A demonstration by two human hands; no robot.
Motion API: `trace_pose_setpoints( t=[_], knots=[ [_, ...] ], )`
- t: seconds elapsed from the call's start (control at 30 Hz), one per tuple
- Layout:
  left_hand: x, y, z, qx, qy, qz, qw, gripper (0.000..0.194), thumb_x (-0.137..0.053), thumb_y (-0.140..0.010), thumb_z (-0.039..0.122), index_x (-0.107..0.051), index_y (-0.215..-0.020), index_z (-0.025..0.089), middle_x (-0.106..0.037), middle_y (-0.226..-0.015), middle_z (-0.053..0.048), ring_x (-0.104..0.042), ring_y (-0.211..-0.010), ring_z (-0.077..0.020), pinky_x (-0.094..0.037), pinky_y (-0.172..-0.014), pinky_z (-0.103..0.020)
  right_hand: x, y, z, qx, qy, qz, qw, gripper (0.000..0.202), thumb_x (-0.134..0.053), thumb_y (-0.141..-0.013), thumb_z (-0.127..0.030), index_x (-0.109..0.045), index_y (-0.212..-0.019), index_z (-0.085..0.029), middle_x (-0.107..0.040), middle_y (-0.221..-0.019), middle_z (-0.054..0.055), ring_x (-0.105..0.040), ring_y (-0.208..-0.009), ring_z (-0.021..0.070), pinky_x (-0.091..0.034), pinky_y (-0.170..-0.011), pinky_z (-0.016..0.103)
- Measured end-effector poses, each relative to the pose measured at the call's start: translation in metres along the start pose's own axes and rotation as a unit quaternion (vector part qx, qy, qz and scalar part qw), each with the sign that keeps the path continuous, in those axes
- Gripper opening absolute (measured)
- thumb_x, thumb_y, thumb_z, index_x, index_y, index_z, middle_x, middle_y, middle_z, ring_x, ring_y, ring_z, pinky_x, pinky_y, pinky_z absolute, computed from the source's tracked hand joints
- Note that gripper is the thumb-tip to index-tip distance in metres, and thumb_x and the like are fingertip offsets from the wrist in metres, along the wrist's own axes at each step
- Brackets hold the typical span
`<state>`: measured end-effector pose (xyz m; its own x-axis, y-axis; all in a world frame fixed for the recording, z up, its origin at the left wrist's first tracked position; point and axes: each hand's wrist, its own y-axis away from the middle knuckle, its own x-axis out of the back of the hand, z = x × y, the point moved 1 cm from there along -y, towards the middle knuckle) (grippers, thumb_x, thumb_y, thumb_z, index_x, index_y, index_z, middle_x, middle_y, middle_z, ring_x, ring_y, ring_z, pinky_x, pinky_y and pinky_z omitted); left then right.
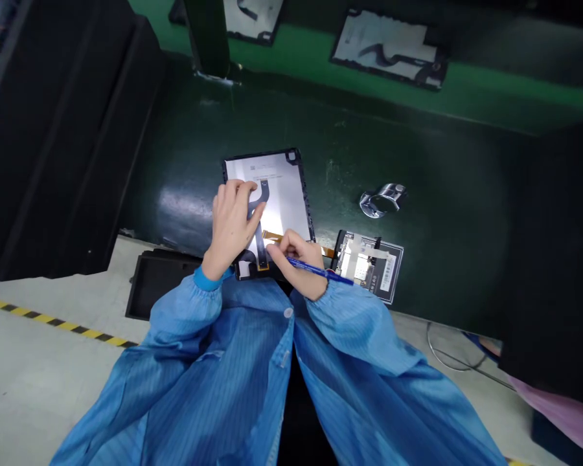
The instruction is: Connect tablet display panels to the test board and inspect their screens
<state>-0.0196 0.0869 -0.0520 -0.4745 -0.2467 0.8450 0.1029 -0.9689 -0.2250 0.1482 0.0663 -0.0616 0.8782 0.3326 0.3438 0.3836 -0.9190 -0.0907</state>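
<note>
The left hand rests on a silver-backed, black-framed rectangular panel; the right hand holds a slim blue pen-like tool; a shiny silver metal ring and a black circuit-board module lie on the dark green tabletop.

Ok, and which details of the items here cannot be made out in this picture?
All in the head view:
- Part of the black flex cable: covered by the left hand.
- Front end of the blue pen: hidden by the right hand.
- Printing on the display panel: too small.
- White label: text too small.
- Upper-left panel: cut off by the top edge.
</note>
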Motion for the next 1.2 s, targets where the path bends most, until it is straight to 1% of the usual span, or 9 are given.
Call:
trace_pose_setpoints(
  t=[0.17, 0.5, 0.6, 0.7, 0.77, 0.9, 1.07, 1.13, 1.2],
  knots=[
    [-0.007, -0.001, -0.001, 0.011, -0.012, -0.019, 1.000, 0.016, -0.064, -0.094, 0.036, -0.058, -0.097, 0.022, -0.062, -0.109, -0.011, -0.057, -0.101, -0.0319, -0.045, -0.090, -0.046, -0.001, 0.001, 0.000, 0.033, 0.044, -0.010, 0.998, 0.031, -0.051, -0.088, -0.025, -0.035, -0.061, -0.023, -0.032, -0.050, -0.008, -0.034, -0.046, 0.0083, -0.030, -0.051, 0.023],
    [0.003, 0.001, 0.001, 0.017, -0.002, -0.060, 0.998, 0.007, -0.057, -0.096, 0.027, -0.059, -0.094, 0.021, -0.064, -0.108, -0.011, -0.057, -0.105, -0.0327, -0.044, -0.092, -0.047, -0.001, 0.004, 0.000, 0.033, 0.053, 0.012, 0.998, 0.035, -0.052, -0.090, -0.028, -0.032, -0.061, -0.023, -0.033, -0.050, -0.007, -0.036, -0.045, 0.0084, -0.032, -0.049, 0.022],
    [0.007, -0.011, 0.000, 0.003, -0.016, -0.081, 0.997, 0.011, -0.053, -0.096, 0.022, -0.060, -0.104, 0.020, -0.065, -0.111, -0.011, -0.058, -0.108, -0.0331, -0.044, -0.094, -0.048, 0.017, 0.008, -0.007, 0.010, 0.040, 0.062, 0.997, 0.036, -0.057, -0.094, -0.034, -0.039, -0.065, -0.023, -0.041, -0.053, -0.007, -0.039, -0.045, 0.0088, -0.034, -0.047, 0.021],
    [0.005, -0.028, -0.001, -0.032, -0.003, -0.089, 0.996, 0.022, -0.057, -0.095, 0.025, -0.059, -0.116, 0.018, -0.063, -0.118, -0.014, -0.057, -0.112, -0.0326, -0.046, -0.096, -0.046, 0.049, 0.010, -0.007, 0.008, 0.069, 0.071, 0.995, 0.016, -0.059, -0.097, -0.036, -0.062, -0.086, -0.024, -0.064, -0.072, -0.002, -0.059, -0.059, 0.0132, -0.047, -0.057, 0.023],
    [0.001, -0.038, -0.001, -0.052, 0.008, -0.109, 0.993, 0.021, -0.063, -0.093, 0.032, -0.062, -0.106, 0.017, -0.064, -0.111, -0.013, -0.058, -0.109, -0.0326, -0.046, -0.095, -0.045, 0.071, 0.012, -0.002, 0.021, 0.145, 0.050, 0.988, 0.016, -0.051, -0.101, -0.032, -0.066, -0.100, -0.025, -0.071, -0.084, 0.001, -0.066, -0.070, 0.0157, -0.051, -0.068, 0.026],
    [0.001, -0.046, 0.002, -0.071, 0.044, -0.139, 0.987, 0.033, -0.061, -0.093, 0.046, -0.059, -0.071, 0.021, -0.061, -0.086, -0.008, -0.060, -0.094, -0.0287, -0.047, -0.090, -0.043, 0.096, 0.015, 0.014, 0.062, 0.269, -0.035, 0.961, 0.016, -0.060, -0.098, -0.038, -0.062, -0.093, -0.023, -0.070, -0.082, 0.002, -0.064, -0.066, 0.0166, -0.046, -0.064, 0.027],
    [0.011, -0.040, 0.006, 0.007, 0.229, -0.231, 0.945, 0.050, -0.033, -0.103, 0.049, -0.055, -0.067, 0.022, -0.061, -0.070, -0.004, -0.058, -0.067, -0.0189, -0.048, -0.074, -0.036, 0.092, 0.012, 0.016, 0.005, 0.125, -0.107, 0.986, 0.023, -0.062, -0.097, -0.041, -0.053, -0.086, -0.023, -0.051, -0.059, -0.007, -0.048, -0.050, 0.0117, -0.039, -0.056, 0.024],
    [0.011, -0.038, 0.006, 0.009, 0.228, -0.199, 0.953, 0.039, -0.038, -0.102, 0.044, -0.059, -0.079, 0.021, -0.066, -0.079, -0.006, -0.061, -0.073, -0.0193, -0.049, -0.076, -0.035, 0.089, 0.010, 0.011, -0.034, 0.042, -0.085, 0.995, 0.029, -0.063, -0.096, -0.045, -0.049, -0.083, -0.023, -0.053, -0.062, -0.006, -0.047, -0.052, 0.0111, -0.039, -0.056, 0.024],
    [0.007, -0.038, 0.005, -0.031, 0.134, -0.114, 0.984, 0.020, -0.050, -0.098, 0.035, -0.060, -0.096, 0.018, -0.068, -0.097, -0.010, -0.063, -0.092, -0.0240, -0.049, -0.087, -0.038, 0.087, 0.007, 0.006, -0.049, -0.032, -0.069, 0.996, 0.036, -0.067, -0.093, -0.049, -0.046, -0.080, -0.023, -0.059, -0.073, -0.002, -0.048, -0.057, 0.0107, -0.040, -0.058, 0.024]
  ],
)
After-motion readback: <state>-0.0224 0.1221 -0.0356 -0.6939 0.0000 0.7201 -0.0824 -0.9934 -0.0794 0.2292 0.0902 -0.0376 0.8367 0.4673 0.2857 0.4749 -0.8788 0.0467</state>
